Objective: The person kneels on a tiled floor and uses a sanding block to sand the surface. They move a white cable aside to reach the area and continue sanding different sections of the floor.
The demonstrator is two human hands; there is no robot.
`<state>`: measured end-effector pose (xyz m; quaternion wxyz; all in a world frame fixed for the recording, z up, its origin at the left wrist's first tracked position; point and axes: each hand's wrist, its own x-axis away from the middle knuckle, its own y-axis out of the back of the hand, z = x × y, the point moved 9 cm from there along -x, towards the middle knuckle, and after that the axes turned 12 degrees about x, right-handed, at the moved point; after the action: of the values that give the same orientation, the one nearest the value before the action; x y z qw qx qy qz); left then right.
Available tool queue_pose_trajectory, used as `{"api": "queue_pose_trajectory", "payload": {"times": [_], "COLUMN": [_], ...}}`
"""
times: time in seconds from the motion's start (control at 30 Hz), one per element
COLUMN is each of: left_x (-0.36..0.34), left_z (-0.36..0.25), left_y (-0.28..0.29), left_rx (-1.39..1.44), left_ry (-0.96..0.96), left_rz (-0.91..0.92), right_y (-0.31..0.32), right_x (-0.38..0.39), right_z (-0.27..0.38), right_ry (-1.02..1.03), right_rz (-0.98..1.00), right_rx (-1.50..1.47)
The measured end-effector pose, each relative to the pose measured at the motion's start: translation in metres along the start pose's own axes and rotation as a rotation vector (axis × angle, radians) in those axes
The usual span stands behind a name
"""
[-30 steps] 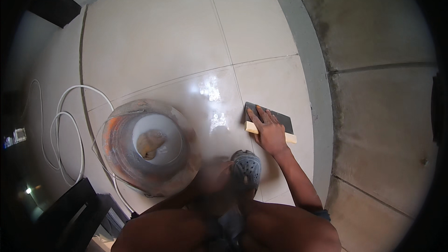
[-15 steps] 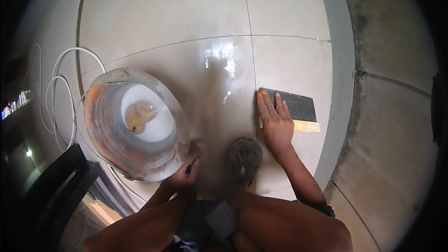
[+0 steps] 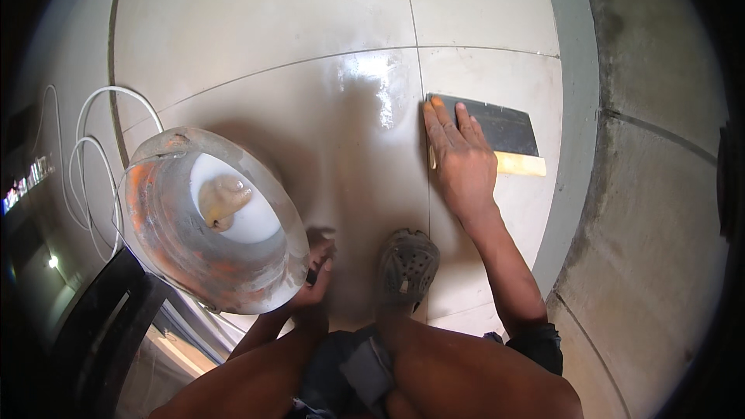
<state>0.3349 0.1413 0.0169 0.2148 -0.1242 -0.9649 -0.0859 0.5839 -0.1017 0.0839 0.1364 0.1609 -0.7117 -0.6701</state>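
One wood-edged spreader [image 3: 506, 136] lies clasped beneath the right grip [image 3: 466, 169], fingers [image 3: 445, 122] flattened across it; left grip [image 3: 318, 270], can't tell!

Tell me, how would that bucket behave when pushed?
The bucket might tip, and could roll once over, being round and deep. It is probably stiff, as its wall shows no sag. The tan lump inside may shift: nothing visible pins it.

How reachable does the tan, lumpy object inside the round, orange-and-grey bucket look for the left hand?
Probably yes: the left hand is beside the bucket, whose open top leaves the tan, lumpy object uncovered; only the rim seems in the way.
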Motion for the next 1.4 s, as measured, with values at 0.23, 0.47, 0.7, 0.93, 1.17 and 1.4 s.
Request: {"api": "queue_pose_trajectory", "payload": {"times": [0.23, 0.47, 0.7, 0.93, 1.17, 1.4], "left_x": [0.006, 0.0, 0.006, 0.02, 0.024, 0.031], "left_z": [0.007, -0.02, 0.014, 0.069, 0.084, 0.099], "left_y": [0.002, 0.005, 0.001, -0.012, -0.009, -0.014], "left_rx": [-0.115, -0.258, -0.274, 0.45, 0.104, 0.58], "left_ry": [0.038, 0.013, 0.096, 0.178, 0.112, 0.375], "left_rz": [0.028, 0.041, -0.002, -0.051, -0.064, -0.029], "right_y": [-0.001, -0.002, -0.007, -0.005, -0.003, -0.009], "right_x": [-0.026, -0.02, -0.008, -0.033, -0.052, -0.039], "right_z": [-0.004, -0.005, 0.005, -0.002, -0.011, -0.039], "right_ry": [-0.007, -0.055, -0.075, -0.06, -0.09, -0.328], "right_rz": [-0.038, -0.05, -0.005, -0.105, -0.078, -0.083], "right_rx": [-0.003, -0.009, -0.014, -0.007, 0.003, 0.071]}}
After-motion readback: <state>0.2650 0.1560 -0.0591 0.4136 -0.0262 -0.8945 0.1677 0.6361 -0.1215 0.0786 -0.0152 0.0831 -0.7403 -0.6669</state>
